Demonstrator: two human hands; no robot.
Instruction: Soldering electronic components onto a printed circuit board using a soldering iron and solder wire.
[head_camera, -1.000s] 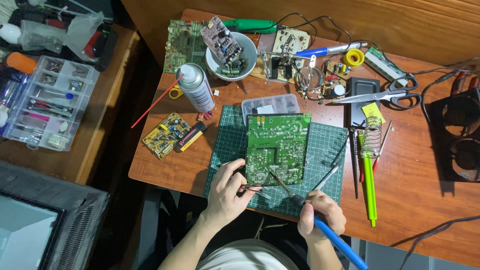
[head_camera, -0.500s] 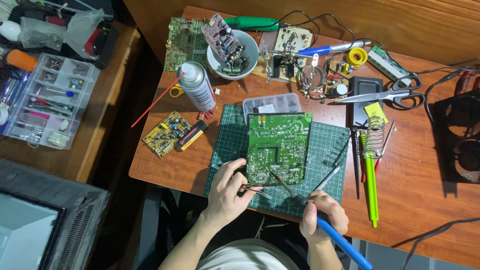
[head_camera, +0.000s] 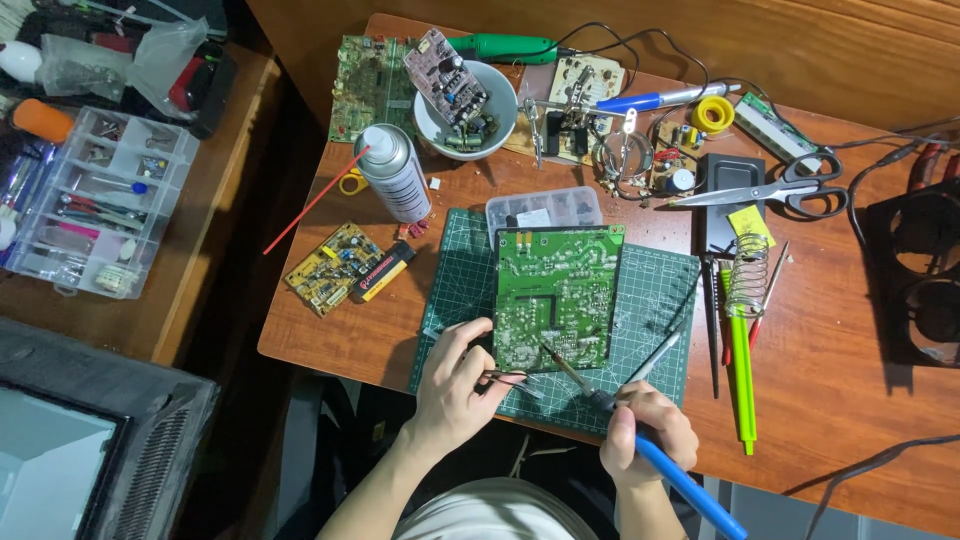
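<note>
A green circuit board (head_camera: 556, 296) lies solder side up on a green cutting mat (head_camera: 655, 340). My left hand (head_camera: 455, 380) rests at the board's near left corner, its fingers shut on thin tweezers (head_camera: 507, 378) that point toward the board. My right hand (head_camera: 648, 433) grips a blue-handled soldering iron (head_camera: 690, 488); its metal tip touches the board's near edge at about the middle.
A spray can (head_camera: 394, 172) with a red straw, a small yellow circuit board (head_camera: 335, 268), a white bowl (head_camera: 467, 98) of parts, a clear parts box (head_camera: 545, 208), scissors (head_camera: 790, 190), a coil iron stand (head_camera: 745, 275) and a green tool (head_camera: 743, 375) crowd the wooden table (head_camera: 850, 400). A compartment box (head_camera: 100, 200) sits left.
Both hands hold nearly the same pose; the tweezers and the iron tip stay at the board's near edge. Only the view shifts a little.
</note>
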